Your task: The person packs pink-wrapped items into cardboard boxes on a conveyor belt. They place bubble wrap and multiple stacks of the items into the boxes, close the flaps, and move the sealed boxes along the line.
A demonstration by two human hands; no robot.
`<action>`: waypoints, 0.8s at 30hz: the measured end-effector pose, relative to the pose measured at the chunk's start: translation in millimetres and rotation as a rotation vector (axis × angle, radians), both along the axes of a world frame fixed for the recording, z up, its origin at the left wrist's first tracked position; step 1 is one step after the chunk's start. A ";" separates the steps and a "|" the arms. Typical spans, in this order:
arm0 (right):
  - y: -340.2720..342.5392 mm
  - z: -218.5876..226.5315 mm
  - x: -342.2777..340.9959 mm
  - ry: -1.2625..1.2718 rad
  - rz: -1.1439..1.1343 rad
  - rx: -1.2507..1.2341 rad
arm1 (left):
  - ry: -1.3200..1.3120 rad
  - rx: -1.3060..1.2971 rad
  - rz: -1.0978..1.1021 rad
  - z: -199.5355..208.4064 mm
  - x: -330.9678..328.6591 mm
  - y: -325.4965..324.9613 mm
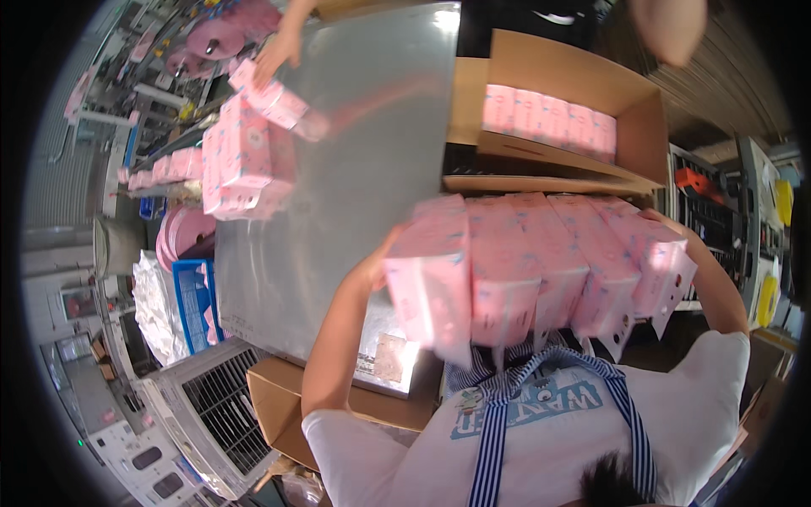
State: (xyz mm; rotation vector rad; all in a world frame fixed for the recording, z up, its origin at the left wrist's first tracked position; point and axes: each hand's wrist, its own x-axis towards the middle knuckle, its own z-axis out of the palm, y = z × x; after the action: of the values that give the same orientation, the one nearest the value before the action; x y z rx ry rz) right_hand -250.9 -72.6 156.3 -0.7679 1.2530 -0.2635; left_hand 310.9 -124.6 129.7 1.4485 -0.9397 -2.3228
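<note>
Between my two hands a row of several pink tissue packs (507, 283) is squeezed together, standing side by side in front of my chest. Their clear plastic end flaps hang toward me. My left hand (382, 264) presses on the left end of the row, its fingers partly hidden behind the first pack. At the right end, my right hand (666, 225) grips the last pack from its far side. Just beyond the row stands an open cardboard box (574, 63), with a row of similar packs (549, 122) inside it.
Across the metal table (380, 135), another person's hand (283, 55) holds a pink pack (274, 101) above a stack of packs (241, 160). A blue basket (193, 313) is left of the table. Another cardboard box (283, 397) sits below its near edge. Someone's arm (672, 25) shows at upper right.
</note>
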 end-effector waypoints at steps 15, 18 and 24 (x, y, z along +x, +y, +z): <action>125.6 -133.0 97.7 0.823 0.691 -0.880 | -0.980 -0.557 -1.098 -140.6 -208.5 87.7; 129.2 -160.4 67.1 0.476 0.674 -0.917 | -0.863 -0.597 -1.238 -121.4 -194.8 99.7; 56.8 -137.3 47.9 1.083 0.360 -0.303 | -0.876 -0.530 -0.930 -194.7 -206.2 75.8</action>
State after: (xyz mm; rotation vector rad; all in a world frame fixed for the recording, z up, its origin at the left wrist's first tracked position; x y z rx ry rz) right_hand -203.0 -15.8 19.0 -1.4753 2.0596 0.3248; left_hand 104.7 -48.8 -64.9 2.0272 -2.6691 -1.4640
